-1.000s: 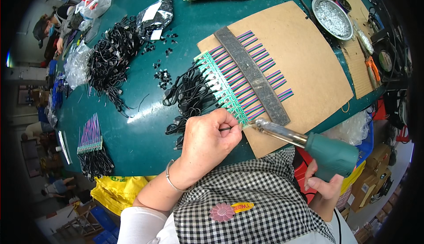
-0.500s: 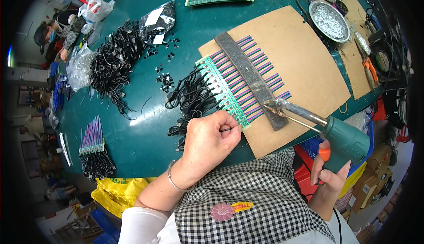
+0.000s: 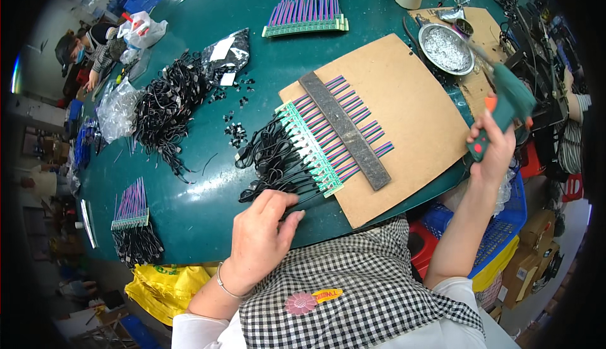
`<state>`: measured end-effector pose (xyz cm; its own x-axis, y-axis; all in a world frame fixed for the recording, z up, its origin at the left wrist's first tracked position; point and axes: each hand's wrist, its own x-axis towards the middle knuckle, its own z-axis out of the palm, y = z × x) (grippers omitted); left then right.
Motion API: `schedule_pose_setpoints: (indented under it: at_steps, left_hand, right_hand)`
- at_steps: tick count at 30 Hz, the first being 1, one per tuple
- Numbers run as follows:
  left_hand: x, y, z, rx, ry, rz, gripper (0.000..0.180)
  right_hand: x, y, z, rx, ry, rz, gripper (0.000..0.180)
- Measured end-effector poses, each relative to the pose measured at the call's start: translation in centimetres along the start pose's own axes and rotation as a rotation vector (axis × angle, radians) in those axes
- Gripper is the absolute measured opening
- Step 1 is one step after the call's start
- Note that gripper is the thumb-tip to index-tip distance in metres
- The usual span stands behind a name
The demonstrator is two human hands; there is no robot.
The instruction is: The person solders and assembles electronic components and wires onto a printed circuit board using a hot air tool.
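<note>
Workshop table (image 3: 196, 222) bears a cardboard sheet (image 3: 423, 109). Soldering appears in hand: the right hand (image 3: 495, 147) grips a soldering gun (image 3: 512, 96); whether the left hand (image 3: 265, 228) pinches a cable (image 3: 309, 197) cannot be told. Another joint would call for the gun's tip at the circuit-board strip (image 3: 309, 150), along the sheet's left edge, slanting upper left to lower right, wires (image 3: 384, 149) pointing upper right.

Green soldering gun (image 3: 516, 93) held raised; green circuit board strip (image 3: 310, 151) laid flat.
The gun is tilted, its blurred barrel pointed toward a metal bowl (image 3: 447, 49). The strip is set slantwise at the left edge of the cardboard (image 3: 429, 109). Coloured wires (image 3: 371, 128) are spread rightward beneath a dark bar (image 3: 344, 131); black cables (image 3: 271, 156) are joined along its left edge and bunched on the bench (image 3: 208, 222).
</note>
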<state>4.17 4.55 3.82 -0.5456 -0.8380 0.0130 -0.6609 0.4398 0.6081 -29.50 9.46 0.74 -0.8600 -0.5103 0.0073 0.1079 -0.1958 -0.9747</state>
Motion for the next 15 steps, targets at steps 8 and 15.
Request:
schedule_pose_setpoints:
  at_steps: [8, 15]
  left_hand:
    - [-1.0, -2.1, -1.8, 0.085, 0.112, 0.118, 0.03]
    - [3.5, -5.3, -1.6, 0.188, -0.035, 0.151, 0.128]
  right_hand:
    - [-4.9, -0.7, 3.3, -0.242, -0.151, -0.228, 0.038]
    - [-8.9, 2.0, 6.8, -0.385, -0.476, -0.261, 0.048]
